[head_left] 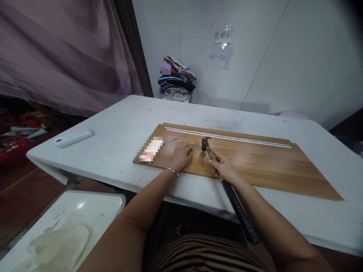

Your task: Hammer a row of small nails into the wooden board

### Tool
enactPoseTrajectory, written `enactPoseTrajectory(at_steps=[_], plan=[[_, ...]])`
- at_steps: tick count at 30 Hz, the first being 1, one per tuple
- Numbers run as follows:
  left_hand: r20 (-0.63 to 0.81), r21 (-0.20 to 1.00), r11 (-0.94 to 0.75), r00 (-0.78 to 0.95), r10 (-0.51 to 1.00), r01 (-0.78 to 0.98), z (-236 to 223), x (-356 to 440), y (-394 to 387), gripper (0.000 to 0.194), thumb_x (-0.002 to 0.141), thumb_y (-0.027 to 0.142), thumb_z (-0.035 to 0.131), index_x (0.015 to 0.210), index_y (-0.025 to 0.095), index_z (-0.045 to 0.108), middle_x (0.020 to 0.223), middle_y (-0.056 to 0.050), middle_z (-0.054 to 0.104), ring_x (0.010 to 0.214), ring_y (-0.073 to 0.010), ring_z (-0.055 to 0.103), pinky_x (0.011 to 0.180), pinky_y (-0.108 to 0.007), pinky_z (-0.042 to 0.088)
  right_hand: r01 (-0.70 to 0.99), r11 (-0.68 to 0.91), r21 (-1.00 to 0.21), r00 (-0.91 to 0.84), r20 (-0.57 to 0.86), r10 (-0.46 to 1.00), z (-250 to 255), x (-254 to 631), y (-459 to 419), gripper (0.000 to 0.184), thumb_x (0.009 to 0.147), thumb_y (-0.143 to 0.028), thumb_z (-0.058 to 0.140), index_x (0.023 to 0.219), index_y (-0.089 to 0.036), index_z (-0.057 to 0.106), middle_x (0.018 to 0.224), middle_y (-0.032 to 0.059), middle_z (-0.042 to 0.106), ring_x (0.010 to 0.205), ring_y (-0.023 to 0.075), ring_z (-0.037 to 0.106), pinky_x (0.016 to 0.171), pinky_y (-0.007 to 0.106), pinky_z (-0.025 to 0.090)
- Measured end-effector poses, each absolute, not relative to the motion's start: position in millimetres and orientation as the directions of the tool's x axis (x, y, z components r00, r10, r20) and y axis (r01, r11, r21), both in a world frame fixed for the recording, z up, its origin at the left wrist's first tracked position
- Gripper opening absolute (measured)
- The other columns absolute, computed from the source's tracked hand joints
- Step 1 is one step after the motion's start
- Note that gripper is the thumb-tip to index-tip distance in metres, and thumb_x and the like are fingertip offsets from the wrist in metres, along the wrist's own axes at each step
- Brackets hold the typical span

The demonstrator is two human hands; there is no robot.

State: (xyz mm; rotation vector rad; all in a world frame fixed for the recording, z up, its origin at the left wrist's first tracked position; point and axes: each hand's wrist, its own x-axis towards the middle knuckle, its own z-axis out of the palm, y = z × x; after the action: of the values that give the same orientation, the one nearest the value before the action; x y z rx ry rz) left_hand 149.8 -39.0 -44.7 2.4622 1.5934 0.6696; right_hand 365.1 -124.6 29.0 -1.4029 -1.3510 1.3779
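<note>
A claw hammer (237, 207) with a black grip is in my right hand (223, 166), held high up on the handle near the head. The rusty hammer head hovers over the wooden board (269, 162), a little right of my left hand (182, 155). My left hand rests on the board with its fingers curled together; whatever they may pinch is hidden. Several small nails (172, 139) lie loose on the board just beyond it. Along the board's far side runs a pair of pale strips (227, 137).
The board lies on a white-covered table (113, 117). A blurred-out card (151, 150) sits at the board's left end. Farther left is a white bar-shaped object (74, 138). Folded clothes (177, 79) stand stacked by the wall. A white stool (93, 206) is at lower left.
</note>
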Motion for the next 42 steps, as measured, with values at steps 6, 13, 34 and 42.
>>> enactPoseTrajectory(at_steps=[6,13,34,42], plan=[[0.308,0.355,-0.445,0.347,0.886,0.822,-44.9,149.4,-38.8,0.021,0.099,0.016,0.058,0.096,0.018,0.079,0.110,-0.012,0.077,0.114,-0.0267,0.067,0.108,-0.042,0.052,0.181,-0.171,-0.969,-0.117,-0.194,0.974,30.0,365.8,-125.6,0.076,0.077,-0.035,0.064,0.149,-0.010,0.061,0.055,-0.0118,0.042,0.039,0.0114,0.041,0.039,0.025,0.037],[0.300,0.353,-0.440,0.345,0.889,0.826,-42.2,150.7,-40.4,0.022,0.099,0.016,0.057,0.093,0.019,0.079,0.109,-0.012,0.076,0.113,-0.0267,0.066,0.108,-0.042,0.051,0.173,-0.161,-0.972,-0.149,-0.187,0.971,26.1,364.5,-124.9,0.079,0.077,-0.034,0.065,0.151,-0.009,0.059,0.054,-0.0120,0.042,0.039,0.0108,0.039,0.039,0.025,0.036],[0.273,0.375,-0.432,0.347,0.897,0.820,-40.6,150.0,-40.9,0.022,0.097,0.016,0.058,0.096,0.019,0.080,0.111,-0.012,0.076,0.115,-0.0269,0.066,0.110,-0.043,0.051,0.173,-0.170,-0.970,-0.132,-0.194,0.972,29.7,365.0,-125.1,0.080,0.077,-0.036,0.065,0.152,-0.009,0.059,0.054,-0.0124,0.042,0.039,0.0113,0.040,0.039,0.025,0.036],[0.287,0.362,-0.435,0.345,0.894,0.825,-44.1,149.8,-39.2,0.023,0.099,0.017,0.056,0.099,0.018,0.079,0.112,-0.012,0.077,0.115,-0.0263,0.066,0.110,-0.043,0.051,0.167,-0.161,-0.973,-0.147,-0.186,0.971,28.6,366.5,-125.3,0.077,0.078,-0.036,0.068,0.151,-0.011,0.060,0.056,-0.0115,0.044,0.040,0.0107,0.041,0.040,0.024,0.037]])
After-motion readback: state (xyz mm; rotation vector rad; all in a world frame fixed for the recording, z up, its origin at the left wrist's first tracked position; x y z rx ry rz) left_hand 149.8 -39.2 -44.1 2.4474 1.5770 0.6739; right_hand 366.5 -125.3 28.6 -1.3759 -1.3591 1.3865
